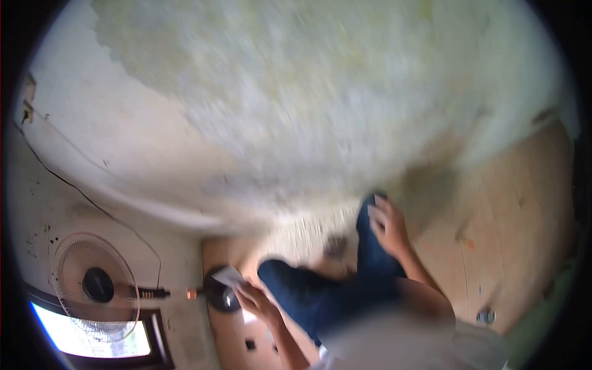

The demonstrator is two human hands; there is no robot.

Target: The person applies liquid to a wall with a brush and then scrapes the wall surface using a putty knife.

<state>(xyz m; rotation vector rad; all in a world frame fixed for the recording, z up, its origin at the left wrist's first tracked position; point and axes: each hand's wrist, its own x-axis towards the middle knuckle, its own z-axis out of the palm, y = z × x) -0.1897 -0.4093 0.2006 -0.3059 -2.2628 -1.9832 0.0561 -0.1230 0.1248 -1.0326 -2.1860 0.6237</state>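
My left hand [258, 302] is closed on a pale, flat piece of paper or card [228, 277]; blur hides which. It is held out to the left of my bent left knee, in front of the fan's dark round base [221, 297]. My right hand [390, 226] is at my right knee, over the jeans [374, 246]. Its fingers look apart, and I see nothing in them. Between my knees, a small dark object [335, 245] lies on the floor, too smeared to name.
A standing fan [97, 285] is at the left, before a lit television [92, 330]. A cable [92, 200] runs along the wall [296, 92], which has stained, discoloured patches. Small dark objects [250, 345] lie on the floor near my left arm. A small shiny item [486, 316] lies right.
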